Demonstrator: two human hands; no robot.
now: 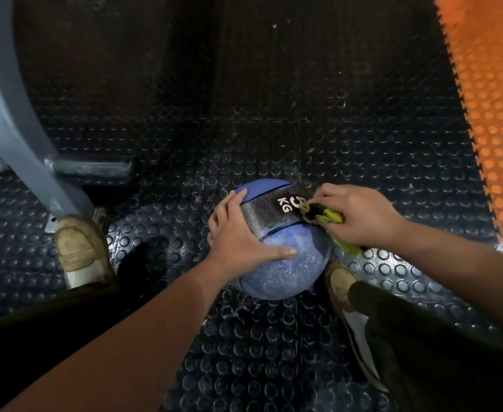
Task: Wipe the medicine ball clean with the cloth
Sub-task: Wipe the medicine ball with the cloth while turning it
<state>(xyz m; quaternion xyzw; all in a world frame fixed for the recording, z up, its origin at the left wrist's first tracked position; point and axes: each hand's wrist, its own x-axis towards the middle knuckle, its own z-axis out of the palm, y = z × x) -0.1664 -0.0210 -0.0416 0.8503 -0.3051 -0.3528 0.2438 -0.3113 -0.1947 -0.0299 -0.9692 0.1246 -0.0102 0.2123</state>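
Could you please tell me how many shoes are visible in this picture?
2. The left shoe stands on the mat left of the medicine ball, beside the grey frame; the right shoe sits by the ball's near right side, partly hidden by a trouser leg.

A gym floor is showing itself here: black studded rubber matting (244, 129) is covering the ground, interlocking along a toothed seam with an orange studded strip (494, 114) at the right. A curved grey steel frame (9, 114), apparently an exercise machine's, is standing at the left, and a blue medicine ball (286, 263) marked "KG" is sitting on the matting.
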